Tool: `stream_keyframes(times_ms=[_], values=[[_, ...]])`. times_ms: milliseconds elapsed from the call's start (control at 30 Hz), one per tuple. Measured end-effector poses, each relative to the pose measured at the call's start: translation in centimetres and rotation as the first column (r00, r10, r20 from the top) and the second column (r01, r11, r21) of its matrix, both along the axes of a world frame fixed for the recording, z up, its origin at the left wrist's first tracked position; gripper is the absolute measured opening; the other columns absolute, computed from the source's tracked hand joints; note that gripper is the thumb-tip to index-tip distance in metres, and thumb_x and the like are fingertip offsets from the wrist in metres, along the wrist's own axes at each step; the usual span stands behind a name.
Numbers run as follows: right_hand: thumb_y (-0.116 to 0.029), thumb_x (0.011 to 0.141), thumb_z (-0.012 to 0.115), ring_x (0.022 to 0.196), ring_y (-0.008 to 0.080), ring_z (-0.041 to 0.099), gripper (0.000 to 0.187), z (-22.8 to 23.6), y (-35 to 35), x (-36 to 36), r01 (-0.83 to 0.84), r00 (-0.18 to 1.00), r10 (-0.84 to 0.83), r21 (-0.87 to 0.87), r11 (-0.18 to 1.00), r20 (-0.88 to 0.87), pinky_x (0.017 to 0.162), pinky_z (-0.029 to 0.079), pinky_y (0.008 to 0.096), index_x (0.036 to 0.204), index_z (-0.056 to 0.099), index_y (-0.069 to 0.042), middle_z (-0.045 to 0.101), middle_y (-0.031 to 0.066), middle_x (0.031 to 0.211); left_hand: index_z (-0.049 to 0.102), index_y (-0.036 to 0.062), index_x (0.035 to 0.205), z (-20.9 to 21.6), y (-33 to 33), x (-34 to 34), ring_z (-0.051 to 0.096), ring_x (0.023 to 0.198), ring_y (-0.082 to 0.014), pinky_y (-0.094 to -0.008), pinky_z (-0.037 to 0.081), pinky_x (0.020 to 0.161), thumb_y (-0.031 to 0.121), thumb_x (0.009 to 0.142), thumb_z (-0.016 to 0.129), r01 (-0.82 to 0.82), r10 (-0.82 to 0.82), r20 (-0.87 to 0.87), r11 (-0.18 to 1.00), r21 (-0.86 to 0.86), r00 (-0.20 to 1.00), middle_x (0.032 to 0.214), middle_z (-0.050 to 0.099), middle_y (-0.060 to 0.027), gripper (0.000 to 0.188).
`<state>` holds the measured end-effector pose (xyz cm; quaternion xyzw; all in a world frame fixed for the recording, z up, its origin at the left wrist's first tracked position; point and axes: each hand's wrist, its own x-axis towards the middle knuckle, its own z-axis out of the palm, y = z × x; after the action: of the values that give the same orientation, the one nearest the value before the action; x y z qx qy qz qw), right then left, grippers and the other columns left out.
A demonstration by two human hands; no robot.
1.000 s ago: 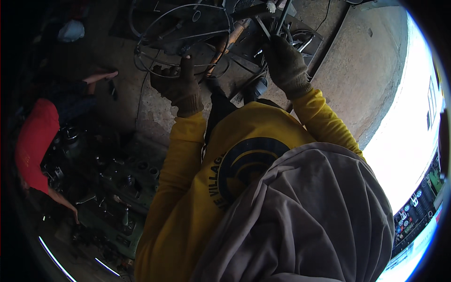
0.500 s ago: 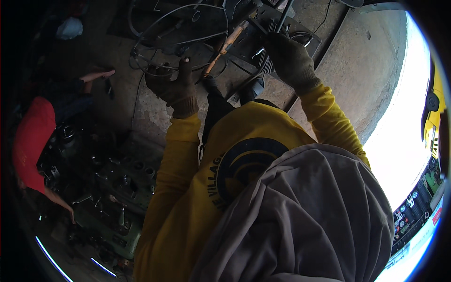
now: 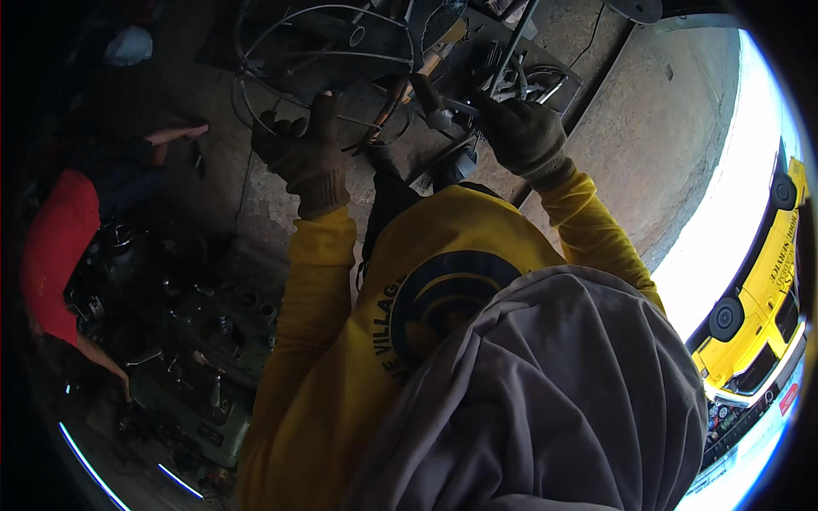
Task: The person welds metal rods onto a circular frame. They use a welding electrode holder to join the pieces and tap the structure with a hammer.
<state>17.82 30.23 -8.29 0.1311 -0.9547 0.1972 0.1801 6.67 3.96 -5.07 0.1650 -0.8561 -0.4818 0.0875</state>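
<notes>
Dim workshop, stained concrete floor (image 3: 648, 111), bright daylight at the open right side, yellow vehicle (image 3: 758, 289) outside

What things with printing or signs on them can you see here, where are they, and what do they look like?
Round emblem: on the back of the yellow shirt, dark blue ring with yellow bands, lettering arcing along its left edge.
Yellow vehicle: far right, outdoors in bright light, dark lettering along its side.
Signboards: lower right edge, small, red and white, too blurred to describe.
</notes>
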Motion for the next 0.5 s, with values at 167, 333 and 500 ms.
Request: stream_keyframes(times_ms=[167, 333, 500], values=[[-0.012, 0.079, 0.07, 0.055, 0.0188, 0.06, 0.043, -0.3, 0.2, -2.6, -0.082, 0.985, 0.085, 0.021, 0.996, -0.148, 0.046, 0.048, 0.031, 0.122, 0.065, -0.011, 0.063, 0.0039, 0.073, 0.04, -0.0075, 0.126, 1.0, 0.6, 0.2, 0.053, 0.099, -0.0239, -0.0342, 0.054, 0.077, 0.034, 0.061, 0.091, -0.004, 0.009, 0.059, 0.997, -0.078, 0.998, 0.118, 0.041, -0.0187, 0.092], [-0.012, 0.081, 0.066, 0.054, 0.0177, 0.059, 0.041, -0.5, 0.8, -3.6, -0.1, 0.978, 0.124, 0.141, 0.985, -0.171, 0.046, 0.049, 0.0305, 0.123, 0.065, -0.014, 0.062, 0.0025, 0.072, 0.038, -0.0068, 0.127, -0.1, 0.6, 0.1, 0.055, 0.095, -0.0239, -0.0349, 0.054, 0.077, 0.033, 0.061, 0.09, 0.005, -0.013, -0.066, 0.993, -0.115, 0.998, 0.116, 0.045, -0.0184, 0.093], [-0.017, 0.082, 0.064, 0.057, 0.0184, 0.062, 0.045, 1.3, 1.4, -3.7, -0.169, 0.971, 0.2, 0.217, 0.961, -0.133, 0.048, 0.051, 0.0312, 0.127, 0.063, -0.015, 0.069, 0.0053, 0.087, 0.039, -0.0044, 0.127, -0.1, 0.0, -0.3, 0.06, 0.104, -0.0289, -0.0388, 0.054, 0.084, 0.046, 0.064, 0.088, 0.004, 0.0, 0.02, 0.981, -0.196, 1.0, 0.115, 0.053, -0.0185, 0.094]])
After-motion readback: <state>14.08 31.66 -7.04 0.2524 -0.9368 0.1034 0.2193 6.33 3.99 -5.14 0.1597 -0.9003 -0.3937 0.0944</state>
